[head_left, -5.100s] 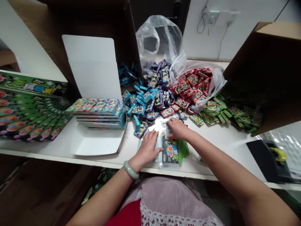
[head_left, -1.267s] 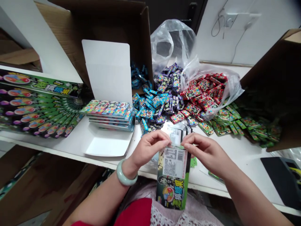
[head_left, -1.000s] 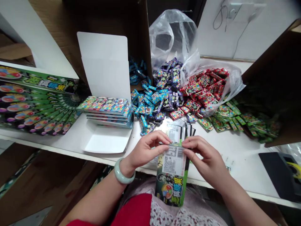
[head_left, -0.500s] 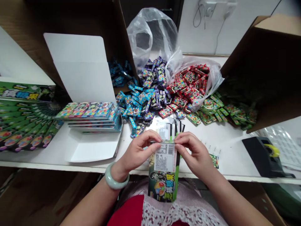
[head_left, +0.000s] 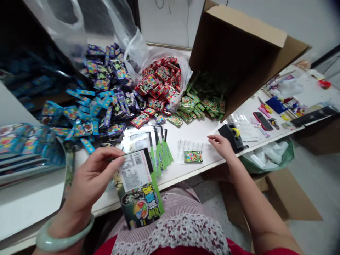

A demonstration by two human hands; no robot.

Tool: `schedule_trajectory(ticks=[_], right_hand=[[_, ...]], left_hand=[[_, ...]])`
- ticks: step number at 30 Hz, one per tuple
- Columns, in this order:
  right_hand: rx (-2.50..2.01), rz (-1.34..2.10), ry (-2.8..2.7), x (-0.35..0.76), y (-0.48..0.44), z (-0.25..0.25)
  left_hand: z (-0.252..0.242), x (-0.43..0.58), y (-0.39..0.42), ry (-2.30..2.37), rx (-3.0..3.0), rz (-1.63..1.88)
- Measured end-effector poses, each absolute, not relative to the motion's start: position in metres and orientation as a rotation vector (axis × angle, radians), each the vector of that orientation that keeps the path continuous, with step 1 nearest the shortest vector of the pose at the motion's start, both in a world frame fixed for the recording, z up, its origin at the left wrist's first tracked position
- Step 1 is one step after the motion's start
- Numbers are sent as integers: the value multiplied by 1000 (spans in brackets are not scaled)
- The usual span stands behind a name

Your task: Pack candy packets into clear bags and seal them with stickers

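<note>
"Green-and-black printed pack (head_left: 142,203), held how?"
"Pinched at its top corner by the left hand (head_left: 89,177), tilted above the lap."
"Beyond?"
"Small green packet (head_left: 193,157) on the white table (head_left: 170,177)."
"And the right hand (head_left: 222,146)?"
"Just beside the tape dispenser (head_left: 230,135), fingers nearly together; cannot tell if holding anything."
"Farther?"
"Heaped red packets (head_left: 160,81)."

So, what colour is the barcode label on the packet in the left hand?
The barcode label is mostly white with dark print; see the head view.

Green-black packet (head_left: 140,193), barcoded white label (head_left: 135,171) near top, slightly tilted; in left hand (head_left: 91,177)
</note>
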State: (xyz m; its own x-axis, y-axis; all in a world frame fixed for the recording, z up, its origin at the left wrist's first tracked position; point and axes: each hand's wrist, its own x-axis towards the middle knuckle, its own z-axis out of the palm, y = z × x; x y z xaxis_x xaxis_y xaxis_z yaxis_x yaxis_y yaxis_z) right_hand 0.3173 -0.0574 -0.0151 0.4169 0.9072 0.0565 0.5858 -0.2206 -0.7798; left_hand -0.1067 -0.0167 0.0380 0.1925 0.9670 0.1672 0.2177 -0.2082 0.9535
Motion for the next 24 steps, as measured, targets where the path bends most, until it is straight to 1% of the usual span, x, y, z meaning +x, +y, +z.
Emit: schedule_trajectory(ticks=[7,13,17,20,22,24], right_hand=[[-1982,541,-1373,301,-57,-37],[-1966,634,-1407,300,-71,-28],[-1915,741,-1416,306,-81,-7],[-1840,793,-1426,297,-76,20],[-1663,919,-1501,274,-66,46],[-1394,1072,-1636,239,-52,75]], left_hand=[[46,-92,-18,1238,1608,1061],[45,-90,-18,1249,1585,1054],[40,-91,-16,1194,1615,1065],[40,-89,-17,1114,1653,1097],[42,-85,-20,1051,1690,1132],[45,-80,-22,1021,1729,1143]])
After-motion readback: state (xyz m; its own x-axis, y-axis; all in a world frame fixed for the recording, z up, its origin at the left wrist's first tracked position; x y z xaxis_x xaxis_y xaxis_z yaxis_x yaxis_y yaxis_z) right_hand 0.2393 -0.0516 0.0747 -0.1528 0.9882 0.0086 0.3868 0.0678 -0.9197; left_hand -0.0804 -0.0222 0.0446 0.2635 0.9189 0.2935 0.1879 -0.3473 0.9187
